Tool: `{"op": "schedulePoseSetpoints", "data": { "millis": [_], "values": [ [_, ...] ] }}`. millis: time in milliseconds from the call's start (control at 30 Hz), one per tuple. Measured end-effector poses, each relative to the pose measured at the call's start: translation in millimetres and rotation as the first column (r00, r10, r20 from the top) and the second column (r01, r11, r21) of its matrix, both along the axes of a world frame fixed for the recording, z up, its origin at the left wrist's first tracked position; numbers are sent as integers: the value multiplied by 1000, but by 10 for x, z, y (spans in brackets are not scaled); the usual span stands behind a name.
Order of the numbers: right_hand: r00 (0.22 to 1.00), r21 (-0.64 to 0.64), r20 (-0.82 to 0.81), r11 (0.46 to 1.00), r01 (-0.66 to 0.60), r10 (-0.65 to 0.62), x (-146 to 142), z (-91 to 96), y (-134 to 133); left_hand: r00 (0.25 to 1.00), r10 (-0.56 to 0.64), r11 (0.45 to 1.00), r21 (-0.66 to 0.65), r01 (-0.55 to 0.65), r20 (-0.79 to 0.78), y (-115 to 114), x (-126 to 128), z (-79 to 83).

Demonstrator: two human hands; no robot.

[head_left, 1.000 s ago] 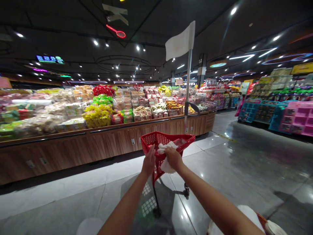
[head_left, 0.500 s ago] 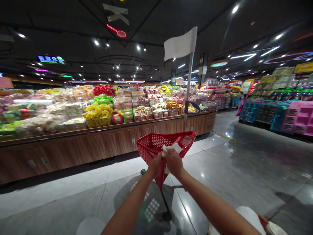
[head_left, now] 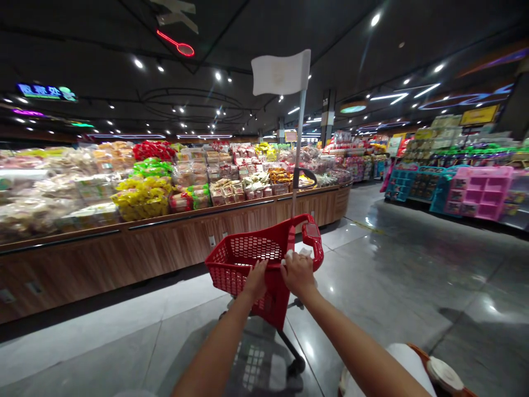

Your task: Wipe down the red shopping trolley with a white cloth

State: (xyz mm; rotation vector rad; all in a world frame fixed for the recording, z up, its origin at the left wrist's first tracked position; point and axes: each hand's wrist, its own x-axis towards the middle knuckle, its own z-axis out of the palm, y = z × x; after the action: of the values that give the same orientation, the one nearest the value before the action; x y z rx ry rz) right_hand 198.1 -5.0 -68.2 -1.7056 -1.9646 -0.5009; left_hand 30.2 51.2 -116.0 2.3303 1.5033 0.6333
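A red shopping cart [head_left: 228, 280] with a perforated basket stands on the floor in front of me. My left hand [head_left: 257, 280] has its fingers over the near rim of the basket, gripping it. Beside it, my right hand [head_left: 299, 274] is closed on a crumpled white cloth [head_left: 305, 252], pressed on the cart near the handle end. The cart's red handle [head_left: 314, 236] loops out just to the right of that hand. A pole [head_left: 300, 121] carrying a white flag [head_left: 281, 74] rises behind the handle.
Beyond the cart runs a long wood-panelled counter [head_left: 185, 251] heaped with packaged food. Pink [head_left: 481, 190] and blue racks [head_left: 400, 181] stand at the right. White and brown objects [head_left: 444, 375], partly cut off, are at the bottom right. Grey tiles cover the floor.
The cart has turned, bringing its side and handle loop more into view. My left hand has parted from the right and now sits on the rim. The view has swung right.
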Motion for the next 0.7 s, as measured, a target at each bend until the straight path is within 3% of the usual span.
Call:
{"op": "schedulePoseSetpoints", "data": {
  "millis": [167, 333, 433, 700],
  "values": [
    [973, -72, 157, 985, -159, 168, 79, -10, 58, 992, 28, 1000, -7, -29, -120, -136, 19, -14],
    [963, -265, 154, 948, -175, 221, 733, 287, 78, 987, 16, 1000, -1, -17, -161, -247, 40, 61],
    [964, -275, 169, 949, -151, 203, 926, 349, 78, 990, 5, 1000, 1, -5, -140, -314, 139, 73],
    [953, -51, 241, 983, -178, 185, 366, -66, 76, 986, 9, 1000, -25, -13, -166, -310, 275, 39]
  ]
}}
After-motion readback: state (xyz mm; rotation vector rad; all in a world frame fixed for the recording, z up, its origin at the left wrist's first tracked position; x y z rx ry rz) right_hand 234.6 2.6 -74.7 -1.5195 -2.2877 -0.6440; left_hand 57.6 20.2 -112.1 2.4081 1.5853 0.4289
